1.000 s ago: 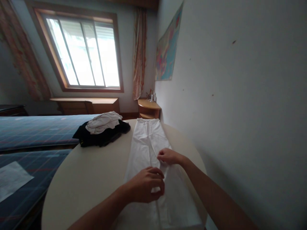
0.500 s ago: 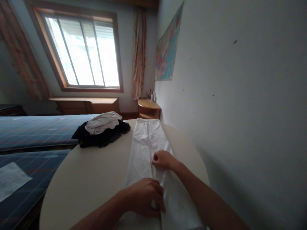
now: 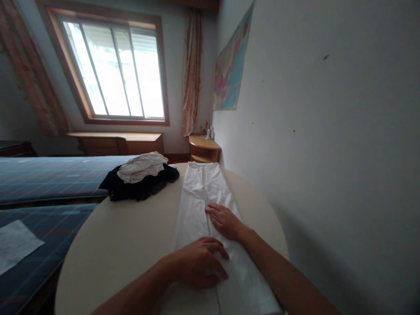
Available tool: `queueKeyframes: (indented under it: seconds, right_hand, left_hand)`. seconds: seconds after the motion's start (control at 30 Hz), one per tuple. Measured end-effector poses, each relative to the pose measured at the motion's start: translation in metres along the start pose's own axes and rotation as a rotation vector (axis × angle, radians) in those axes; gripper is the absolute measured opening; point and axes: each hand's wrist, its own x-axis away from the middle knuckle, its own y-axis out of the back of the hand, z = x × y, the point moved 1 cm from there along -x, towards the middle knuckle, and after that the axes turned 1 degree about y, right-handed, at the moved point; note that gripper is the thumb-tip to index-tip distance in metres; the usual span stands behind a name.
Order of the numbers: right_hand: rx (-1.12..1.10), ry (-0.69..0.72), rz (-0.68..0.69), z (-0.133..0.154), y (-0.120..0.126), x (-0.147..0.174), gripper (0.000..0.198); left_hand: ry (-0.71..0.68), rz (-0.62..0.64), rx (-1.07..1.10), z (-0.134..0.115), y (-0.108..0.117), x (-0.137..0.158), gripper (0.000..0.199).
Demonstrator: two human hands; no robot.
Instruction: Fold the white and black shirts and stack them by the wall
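A pair of white trousers lies lengthwise on the pale round table, its waistband at the far edge and its legs running toward me. My left hand rests over the near part of the legs, fingers apart and pointing right across the gap between them. Farther up, my right hand lies flat on the right leg, fingertips at the middle line. Neither hand grips the cloth. The lower ends of the legs run out of view at the bottom.
Left on the table sits a heap of black clothing topped by a crumpled white garment. Plaid mattresses lie left, one bearing a paper sheet. A wall stands close on the right. A corner shelf is behind.
Both hands have opened from pinched or curled fingers and now lie spread on the trousers. The left hand has shifted slightly forward.
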Motion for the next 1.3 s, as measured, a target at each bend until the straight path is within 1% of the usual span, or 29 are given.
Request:
queueKeyframes:
  seconds: [0.07, 0.2, 0.33, 0.43, 0.5, 0.57, 0.63, 0.67, 0.7, 0.77, 0.8, 0.9, 1.03, 1.1, 1.2, 1.27, 1.3]
  right_hand:
    - [0.019, -0.031, -0.018, 0.001, 0.001, 0.0, 0.047]
    - [0.033, -0.081, -0.026, 0.003, 0.0, 0.001, 0.049]
    - [0.045, -0.062, 0.009, 0.006, 0.001, 0.007, 0.051]
    - [0.042, -0.035, 0.07, 0.01, 0.005, 0.013, 0.054]
    - [0.031, -0.018, 0.108, 0.012, 0.007, 0.016, 0.057]
    - [0.021, -0.021, 0.115, 0.013, 0.007, 0.018, 0.06]
    - [0.024, -0.081, 0.08, 0.012, 0.007, 0.017, 0.059]
    - [0.033, -0.128, 0.058, 0.012, 0.006, 0.017, 0.057]
    - [0.046, -0.178, 0.04, 0.011, 0.005, 0.016, 0.055]
    - [0.078, -0.25, 0.03, 0.009, 0.003, 0.014, 0.052]
    - [0.091, -0.264, 0.038, 0.008, 0.002, 0.013, 0.051]
    - [0.111, -0.267, 0.078, 0.008, 0.002, 0.014, 0.052]
    - [0.093, -0.251, 0.102, 0.014, 0.007, 0.025, 0.055]
    - [0.077, -0.221, 0.085, 0.02, 0.011, 0.034, 0.053]
    - [0.07, -0.188, 0.045, 0.03, 0.016, 0.048, 0.05]
    - [0.079, -0.185, 0.018, 0.036, 0.019, 0.053, 0.047]
    - [0.085, -0.184, 0.011, 0.038, 0.022, 0.053, 0.045]
  left_hand:
    - [-0.024, 0.016, 0.017, -0.003, -0.005, -0.001, 0.031]
    - [-0.07, 0.073, 0.064, -0.011, -0.016, -0.004, 0.036]
    - [-0.101, 0.181, 0.1, -0.016, -0.024, -0.005, 0.038]
    - [-0.103, 0.225, 0.144, -0.015, -0.028, -0.007, 0.03]
    - [-0.112, 0.194, 0.217, -0.013, -0.026, -0.008, 0.027]
    - [-0.082, 0.075, 0.243, -0.009, -0.019, -0.008, 0.029]
    - [-0.014, -0.044, 0.145, -0.005, -0.009, -0.006, 0.031]
    - [0.022, -0.075, 0.065, -0.003, -0.005, -0.005, 0.038]
    - [0.047, -0.073, -0.015, -0.002, -0.002, -0.003, 0.048]
    - [0.078, -0.007, -0.13, -0.003, 0.0, 0.0, 0.064]
    - [0.09, 0.023, -0.162, -0.004, 0.0, 0.001, 0.067]
    - [0.112, 0.07, -0.21, -0.013, -0.005, 0.002, 0.066]
    - [0.091, 0.116, -0.208, -0.025, -0.017, 0.006, 0.069]
    - [0.087, 0.164, -0.186, -0.029, -0.028, 0.01, 0.064]
    - [0.079, 0.253, -0.14, -0.032, -0.041, 0.016, 0.05]
    - [0.053, 0.262, -0.094, -0.034, -0.038, 0.016, 0.046]
    - [0.036, 0.248, -0.061, -0.035, -0.032, 0.015, 0.045]
